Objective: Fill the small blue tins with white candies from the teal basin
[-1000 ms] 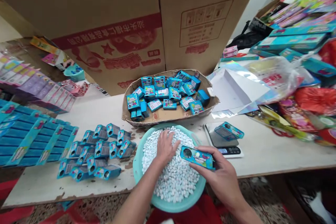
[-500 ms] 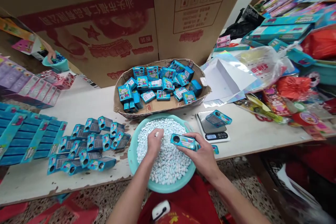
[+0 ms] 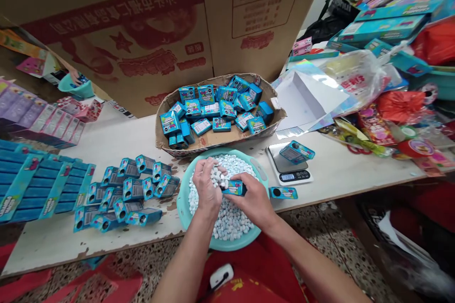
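A turquoise basin point(image 3: 181, 208) full of small pale blue and white candies point(image 3: 231, 225) stands at the table's front edge. Over it, my left hand point(image 3: 208, 184) is cupped around a heap of the candies. My right hand point(image 3: 254, 201) grips a small blue candy box point(image 3: 234, 188), its round-holed end against the candies in my left palm. Right of the basin, a digital scale point(image 3: 293, 176) carries another blue box point(image 3: 296, 152), and one more blue box point(image 3: 283, 192) lies in front of the scale.
A cut-down cardboard tray point(image 3: 206, 141) of blue boxes sits behind the basin, before large cartons point(image 3: 135, 33). Several holed boxes point(image 3: 133, 189) and stacked display packs point(image 3: 39, 184) occupy the left. Bags and packaging point(image 3: 377, 75) crowd the right; a person's hand point(image 3: 75, 77) shows far left.
My left hand has come up from the basin with candies and turned palm up. My right hand has brought the box leftward against it.
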